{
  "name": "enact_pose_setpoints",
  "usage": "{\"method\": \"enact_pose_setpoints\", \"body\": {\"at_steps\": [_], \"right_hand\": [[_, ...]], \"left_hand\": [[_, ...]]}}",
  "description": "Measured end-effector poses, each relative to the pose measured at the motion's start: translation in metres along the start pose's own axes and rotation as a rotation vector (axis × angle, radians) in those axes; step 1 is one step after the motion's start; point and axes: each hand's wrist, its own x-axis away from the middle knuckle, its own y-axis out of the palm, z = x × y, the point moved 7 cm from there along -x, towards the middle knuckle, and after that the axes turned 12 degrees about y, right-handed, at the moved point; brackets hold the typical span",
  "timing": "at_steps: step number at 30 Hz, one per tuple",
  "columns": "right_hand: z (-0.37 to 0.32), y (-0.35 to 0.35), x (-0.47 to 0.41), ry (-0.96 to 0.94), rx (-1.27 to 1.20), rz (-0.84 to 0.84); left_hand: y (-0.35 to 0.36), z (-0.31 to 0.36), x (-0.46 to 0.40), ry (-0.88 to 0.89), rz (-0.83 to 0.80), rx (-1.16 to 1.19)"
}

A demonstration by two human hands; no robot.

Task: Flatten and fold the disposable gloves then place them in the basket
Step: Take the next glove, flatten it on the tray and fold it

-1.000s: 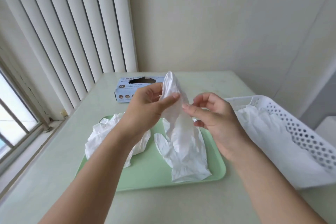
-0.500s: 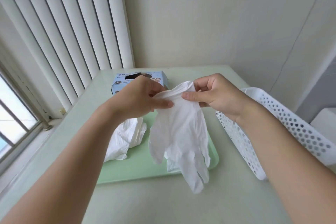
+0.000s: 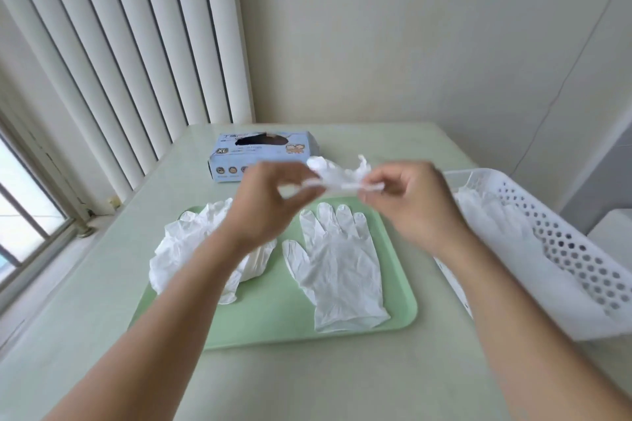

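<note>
A white disposable glove (image 3: pixel 337 174) is stretched in the air between both hands, above the far edge of the green tray (image 3: pixel 280 318). My left hand (image 3: pixel 273 202) pinches its left end and my right hand (image 3: pixel 407 198) pinches its right end; both are motion-blurred. Another white glove (image 3: pixel 338 267) lies flat on the tray, fingers pointing away from me. A crumpled heap of white gloves (image 3: pixel 191 249) sits on the tray's left part, partly behind my left forearm. The white perforated basket (image 3: pixel 564 249) stands at the right with white gloves (image 3: pixel 485 208) inside.
A blue glove box (image 3: pixel 263 154) marked XL stands at the back of the pale green table (image 3: pixel 307 383). Vertical blinds (image 3: pixel 119 44) and a window (image 3: pixel 20 215) are at the left, plain walls behind and at the right.
The glove that hung down from both hands is now held raised and stretched sideways between them. One glove now lies flat on the tray. The view has shifted, showing the basket's inside.
</note>
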Motion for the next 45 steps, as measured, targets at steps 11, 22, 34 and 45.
{"method": "enact_pose_setpoints", "body": {"at_steps": [11,22,34,45], "right_hand": [[0.067,0.042,0.063,0.111,0.236,-0.193],[0.072,0.044,0.071,0.085,0.446,-0.386],[0.045,0.044,0.045,0.083,0.150,-0.176],[0.061,0.130,0.006,0.143,0.358,-0.170]], "left_hand": [[0.049,-0.025,0.087,0.107,-0.132,-0.013],[0.072,-0.014,0.094,0.214,-0.391,-0.086],[0.063,-0.062,0.094,-0.247,-0.223,-0.344],[0.042,-0.077,0.099,-0.397,0.014,-0.181]]}}
